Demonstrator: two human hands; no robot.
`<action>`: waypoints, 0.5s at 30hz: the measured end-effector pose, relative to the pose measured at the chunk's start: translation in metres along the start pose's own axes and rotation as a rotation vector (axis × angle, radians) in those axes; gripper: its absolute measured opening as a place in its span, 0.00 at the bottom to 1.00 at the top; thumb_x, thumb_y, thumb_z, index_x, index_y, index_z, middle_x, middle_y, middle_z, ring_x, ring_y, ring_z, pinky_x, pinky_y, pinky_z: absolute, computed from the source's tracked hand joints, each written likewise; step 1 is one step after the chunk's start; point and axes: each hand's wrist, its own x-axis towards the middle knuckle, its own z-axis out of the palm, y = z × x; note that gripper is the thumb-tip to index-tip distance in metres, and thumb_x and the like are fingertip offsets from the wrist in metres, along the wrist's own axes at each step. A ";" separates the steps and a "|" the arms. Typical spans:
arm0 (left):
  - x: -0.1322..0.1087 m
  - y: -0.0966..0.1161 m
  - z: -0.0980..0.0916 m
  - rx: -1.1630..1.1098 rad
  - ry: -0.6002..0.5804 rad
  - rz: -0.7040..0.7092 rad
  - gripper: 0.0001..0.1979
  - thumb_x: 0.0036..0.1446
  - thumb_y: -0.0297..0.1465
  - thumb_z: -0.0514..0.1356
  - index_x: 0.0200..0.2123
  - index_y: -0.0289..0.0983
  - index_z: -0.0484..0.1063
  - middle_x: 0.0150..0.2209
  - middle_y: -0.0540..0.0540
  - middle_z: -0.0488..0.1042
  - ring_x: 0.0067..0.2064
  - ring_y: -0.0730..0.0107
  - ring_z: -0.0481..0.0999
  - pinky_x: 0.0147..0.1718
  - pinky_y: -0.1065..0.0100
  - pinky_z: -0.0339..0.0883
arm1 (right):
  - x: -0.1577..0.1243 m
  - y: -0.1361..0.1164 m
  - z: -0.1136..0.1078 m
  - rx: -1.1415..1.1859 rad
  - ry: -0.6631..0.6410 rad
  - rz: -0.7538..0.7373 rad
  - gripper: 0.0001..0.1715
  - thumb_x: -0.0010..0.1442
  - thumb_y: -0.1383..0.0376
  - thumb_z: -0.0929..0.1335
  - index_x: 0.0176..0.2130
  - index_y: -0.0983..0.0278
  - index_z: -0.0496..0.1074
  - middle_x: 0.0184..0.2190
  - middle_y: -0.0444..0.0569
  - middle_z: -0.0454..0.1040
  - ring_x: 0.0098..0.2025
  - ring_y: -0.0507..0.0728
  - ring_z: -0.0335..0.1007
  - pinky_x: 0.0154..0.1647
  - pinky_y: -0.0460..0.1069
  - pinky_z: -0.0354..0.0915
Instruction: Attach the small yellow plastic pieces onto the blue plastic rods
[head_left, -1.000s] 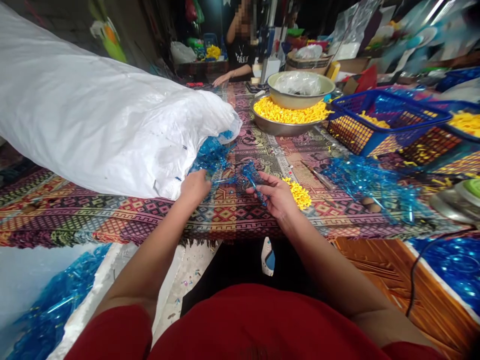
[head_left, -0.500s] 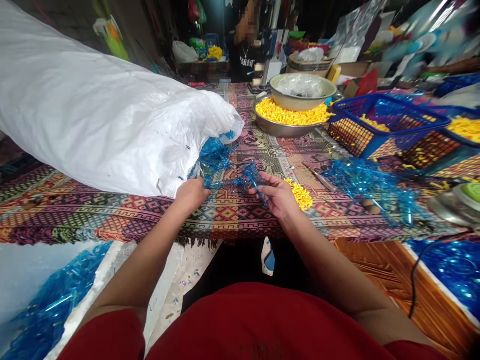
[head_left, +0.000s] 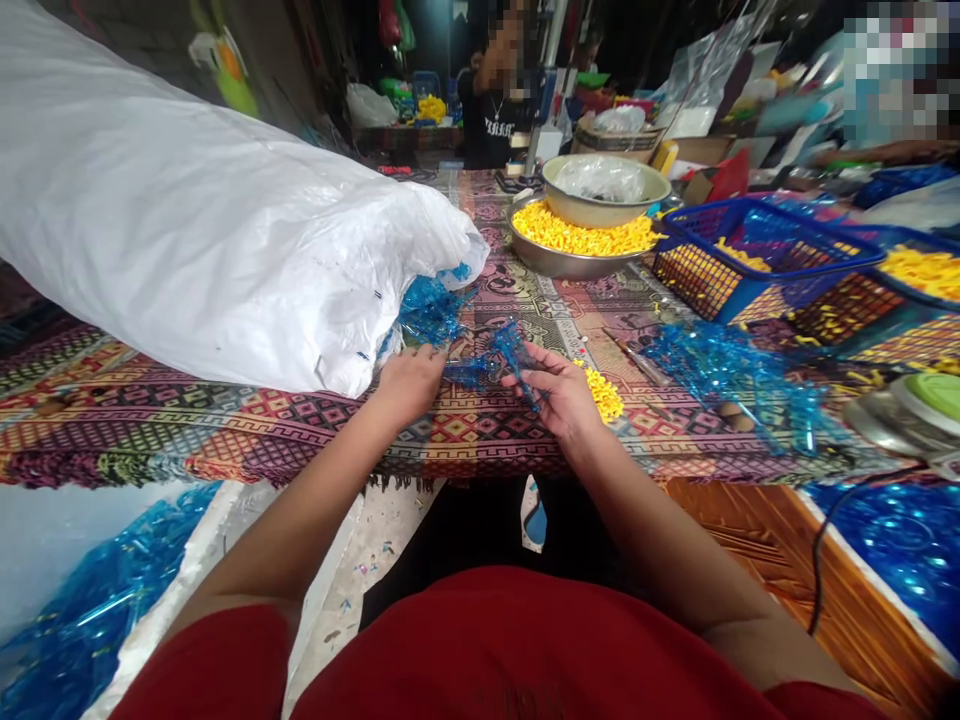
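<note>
My right hand is closed on a clear blue plastic piece, held upright just above the cloth. My left hand has curled fingers against another clear blue plastic piece, which reaches toward the right hand; its fingertips are partly hidden. Just beyond the left hand, more blue pieces spill from the mouth of a big white sack. Beside the right hand lies a small pile of yellow pieces.
A patterned cloth covers the table. Farther back, a bowl rests in a metal basin of yellow pieces. Blue baskets, loose blue pieces and a green-topped metal object are on the right. A person is across the table.
My left hand has moved right, away from the sack's mouth and closer to my right hand. The right hand stays nearly in place with its blue piece.
</note>
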 end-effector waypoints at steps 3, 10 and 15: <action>0.012 0.007 0.006 -0.014 -0.002 0.094 0.23 0.60 0.25 0.47 0.58 0.36 0.61 0.51 0.36 0.71 0.50 0.54 0.70 0.46 0.57 0.61 | -0.001 -0.001 0.001 0.019 0.005 -0.016 0.23 0.38 0.73 0.72 0.38 0.64 0.72 0.27 0.43 0.77 0.25 0.52 0.75 0.21 0.43 0.64; 0.001 0.009 0.003 -0.245 0.047 -0.218 0.13 0.58 0.26 0.49 0.42 0.32 0.70 0.40 0.35 0.75 0.45 0.56 0.75 0.44 0.60 0.66 | 0.002 0.007 0.001 -0.050 0.054 -0.043 0.23 0.37 0.71 0.73 0.38 0.64 0.73 0.27 0.42 0.76 0.23 0.51 0.74 0.19 0.42 0.63; -0.013 0.029 0.003 -1.162 -0.026 -0.612 0.08 0.54 0.31 0.53 0.36 0.36 0.69 0.25 0.46 0.73 0.25 0.64 0.75 0.28 0.62 0.71 | -0.002 0.029 0.022 -0.175 -0.023 -0.024 0.23 0.42 0.68 0.72 0.42 0.62 0.73 0.31 0.43 0.78 0.28 0.53 0.74 0.26 0.46 0.69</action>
